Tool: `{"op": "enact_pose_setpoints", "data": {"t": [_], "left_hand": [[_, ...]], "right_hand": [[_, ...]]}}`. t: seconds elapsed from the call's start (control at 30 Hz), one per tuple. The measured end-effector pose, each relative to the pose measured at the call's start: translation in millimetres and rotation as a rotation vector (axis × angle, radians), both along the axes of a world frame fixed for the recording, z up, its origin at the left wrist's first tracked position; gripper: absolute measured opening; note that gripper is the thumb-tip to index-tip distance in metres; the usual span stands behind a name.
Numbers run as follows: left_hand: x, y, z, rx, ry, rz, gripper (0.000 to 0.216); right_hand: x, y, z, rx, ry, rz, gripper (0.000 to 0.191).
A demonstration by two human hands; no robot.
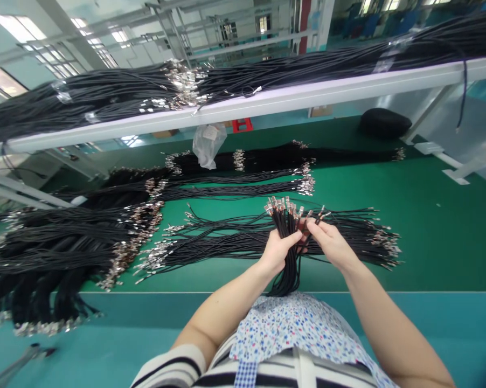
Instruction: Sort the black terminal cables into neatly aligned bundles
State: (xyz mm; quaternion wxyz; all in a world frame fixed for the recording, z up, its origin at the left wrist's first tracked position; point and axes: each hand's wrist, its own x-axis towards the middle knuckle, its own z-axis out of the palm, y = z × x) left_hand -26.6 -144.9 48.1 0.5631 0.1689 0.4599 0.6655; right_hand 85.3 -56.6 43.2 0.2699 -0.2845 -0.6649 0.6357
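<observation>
A bundle of black cables (285, 272) with metal terminals at the top is wrapped in my left hand (278, 249), its lower ends hanging toward the apron. My right hand (327, 240) is beside it, thumb and fingers pinched on a black cable (319, 216) close to its metal end. Beneath both hands a loose pile of black cables (222, 245) lies across the green table, silver terminals fanned out at both ends. Part of my left fingers is hidden behind the bundle.
Large stacks of black cables (65, 237) cover the table's left side. Further rows of cables (230, 189) lie behind, with a clear plastic bag (209, 144) over them. A raised white shelf (291, 98) crosses above, loaded with long cables (117, 89). A black bundle (385, 123) lies back right.
</observation>
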Motion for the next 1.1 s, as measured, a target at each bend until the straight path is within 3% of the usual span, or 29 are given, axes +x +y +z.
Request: {"op": "enact_pose_setpoints", "data": {"t": [0.17,0.27,0.37,0.47,0.53,0.6,0.77,1.1], "left_hand": [[5.0,5.6,-2.2,-0.004,0.014,0.060,0.045],[7.0,8.7,-4.3,-0.008,0.011,0.082,0.046],[5.4,11.5,-6.5,-0.011,0.015,0.080,0.048],[-2.5,13.7,-9.0,-0.004,0.007,0.056,0.041],[-9.6,14.8,-10.3,-0.021,-0.009,0.014,0.034],[-15.1,15.5,-11.1,-0.046,-0.019,-0.070,0.033],[-15.5,15.1,-10.5,-0.055,0.018,-0.220,0.033],[-14.3,9.2,-10.8,-0.022,-0.028,-0.028,0.038]], "right_hand": [[-3.2,4.6,10.9,0.214,-0.109,0.067,0.042],[-5.7,6.9,14.7,0.225,-0.132,0.107,0.046],[-6.2,7.9,9.5,0.121,-0.111,0.075,0.044],[-2.9,10.8,-0.1,-0.086,0.098,-0.122,0.035],[-0.6,13.5,-3.4,-0.235,0.241,-0.220,0.029],[-1.6,14.3,-2.0,-0.310,0.260,-0.225,0.027],[-20.8,6.8,7.4,-0.085,-0.030,-0.180,0.037],[-29.1,10.7,-1.1,-0.001,-0.017,-0.138,0.030]]}}
